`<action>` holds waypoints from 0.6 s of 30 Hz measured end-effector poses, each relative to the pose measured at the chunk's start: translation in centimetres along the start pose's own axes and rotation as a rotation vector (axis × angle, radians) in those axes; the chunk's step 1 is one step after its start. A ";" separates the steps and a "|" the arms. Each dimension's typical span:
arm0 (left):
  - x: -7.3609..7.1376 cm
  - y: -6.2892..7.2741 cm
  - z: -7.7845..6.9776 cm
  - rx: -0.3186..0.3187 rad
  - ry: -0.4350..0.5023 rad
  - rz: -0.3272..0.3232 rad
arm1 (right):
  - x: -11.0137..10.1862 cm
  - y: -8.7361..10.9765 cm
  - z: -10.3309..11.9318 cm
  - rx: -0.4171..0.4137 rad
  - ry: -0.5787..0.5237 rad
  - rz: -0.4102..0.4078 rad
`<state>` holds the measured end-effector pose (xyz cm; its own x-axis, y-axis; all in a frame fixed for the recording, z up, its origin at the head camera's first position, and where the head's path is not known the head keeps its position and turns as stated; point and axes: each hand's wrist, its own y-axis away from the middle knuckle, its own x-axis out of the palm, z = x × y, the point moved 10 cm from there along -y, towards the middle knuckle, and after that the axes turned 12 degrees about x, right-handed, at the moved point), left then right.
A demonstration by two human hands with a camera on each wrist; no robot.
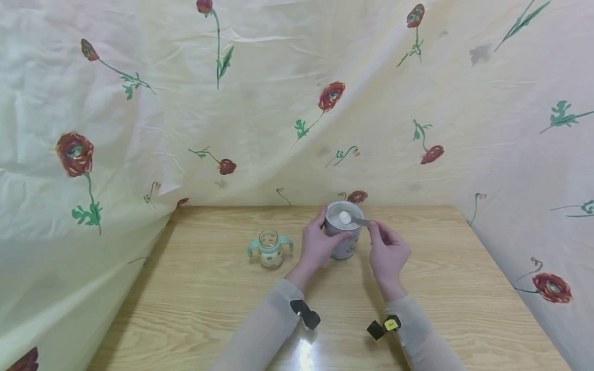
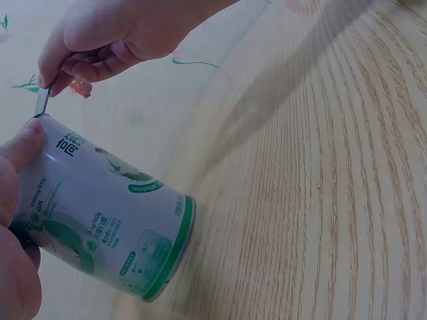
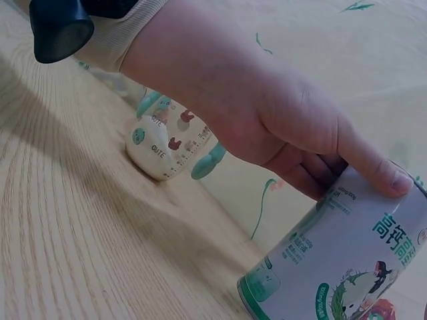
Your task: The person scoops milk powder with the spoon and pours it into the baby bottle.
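Note:
A white and green milk powder can (image 1: 342, 246) stands upright on the table with its mouth uncovered. My left hand (image 1: 318, 243) grips the can's left side, the thumb across its front near the rim. Between the thumb and fingers of my right hand (image 1: 390, 253) is the handle of a grey spoon (image 1: 363, 221). Its bowl, heaped with white powder (image 1: 345, 217), is at the can's mouth. The left wrist view shows the spoon handle (image 2: 42, 100) rising over the rim. In the right wrist view, the left hand (image 3: 293, 127) holds the can (image 3: 333, 253).
Left of the can stands a lidless baby bottle (image 1: 271, 253) with two mint-green handles; its printed side (image 3: 163, 143) shows behind the left hand in the right wrist view. A flowered cloth (image 1: 260, 103) hangs behind and beside the wooden table (image 1: 209, 299).

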<state>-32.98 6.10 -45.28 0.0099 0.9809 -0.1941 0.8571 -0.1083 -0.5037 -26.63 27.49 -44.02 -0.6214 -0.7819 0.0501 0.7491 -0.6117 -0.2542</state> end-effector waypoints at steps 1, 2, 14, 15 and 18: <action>0.0 0.0 -0.1 0.003 -0.002 0.001 | 0.0 0.0 0.1 -0.003 -0.002 -0.001; 0.0 0.0 -0.1 0.005 -0.004 0.002 | 0.0 0.0 0.1 -0.006 -0.003 0.000; -0.1 0.0 -0.1 -0.002 0.000 -0.002 | 0.0 -0.1 0.2 0.000 -0.020 0.000; -0.1 0.0 -0.2 0.004 -0.004 -0.001 | 0.0 -0.1 0.1 0.009 -0.028 -0.001; -0.1 -0.1 -0.4 0.022 -0.021 0.007 | -0.1 -0.2 -0.1 0.047 -0.046 -0.006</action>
<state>-32.85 6.10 -44.90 0.0045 0.9766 -0.2149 0.8453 -0.1185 -0.5210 -26.70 27.70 -44.10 -0.6155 -0.7823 0.0960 0.7561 -0.6204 -0.2084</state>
